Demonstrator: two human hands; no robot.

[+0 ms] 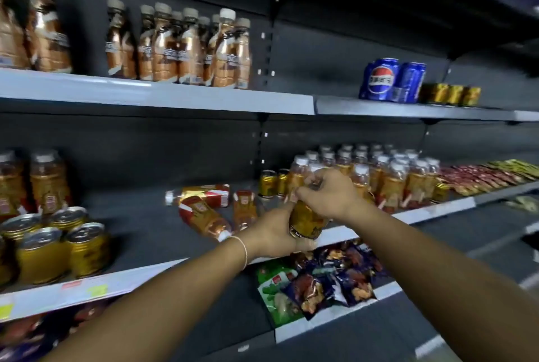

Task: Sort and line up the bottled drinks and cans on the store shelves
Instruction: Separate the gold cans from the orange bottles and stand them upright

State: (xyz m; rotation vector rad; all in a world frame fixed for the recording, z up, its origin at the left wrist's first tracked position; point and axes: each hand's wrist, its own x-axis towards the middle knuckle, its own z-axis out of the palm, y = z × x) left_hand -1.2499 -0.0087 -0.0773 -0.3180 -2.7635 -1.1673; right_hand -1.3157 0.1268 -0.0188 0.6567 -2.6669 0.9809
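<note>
Left hand (277,231) cups gold can (307,220); right hand (329,194) grips top.

- gold can (306,220), dark print
- blue cans (392,80), red-white-blue roundel
- amber bottles (388,175), white caps
- grey shelf edge (157,96)
- dark-blue and green snack packs (318,283)
</note>
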